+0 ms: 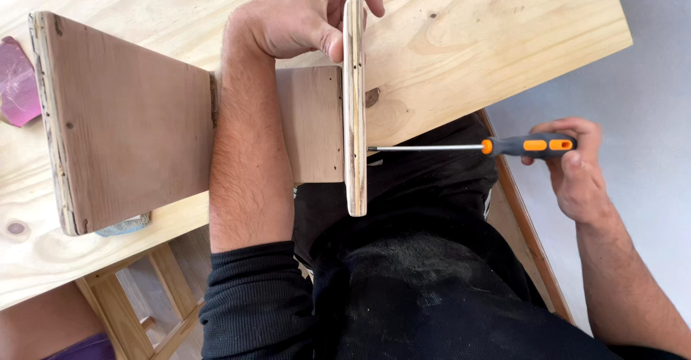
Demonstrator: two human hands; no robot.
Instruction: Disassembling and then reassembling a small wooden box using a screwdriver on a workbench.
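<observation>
Two hands are at work on one wooden piece. We see the left hand (302, 18) reaching over a brown board (129, 126) and closing on the top of a plywood end panel (354, 105), thumb on the near face and fingers curled over the far edge. The panel stands on edge at the board's right end, touching it at a right angle, and its lower part hangs past the table (489, 29) edge above a dark-clothed lap. The forearm lies across the board.

The right hand (576, 166) is wrapped around the grey and orange handle of a screwdriver (468, 146), fingers shut on it. The tool lies level, its steel shaft pointing left, and its tip meets the panel's right face about midway down. Small holes show along the panel's narrow edge.

The board rests on the pale pine table. A pink sheet (16, 79) lies at the far left, just beside the board's other end. A wooden stool (144, 295) stands below the table.
</observation>
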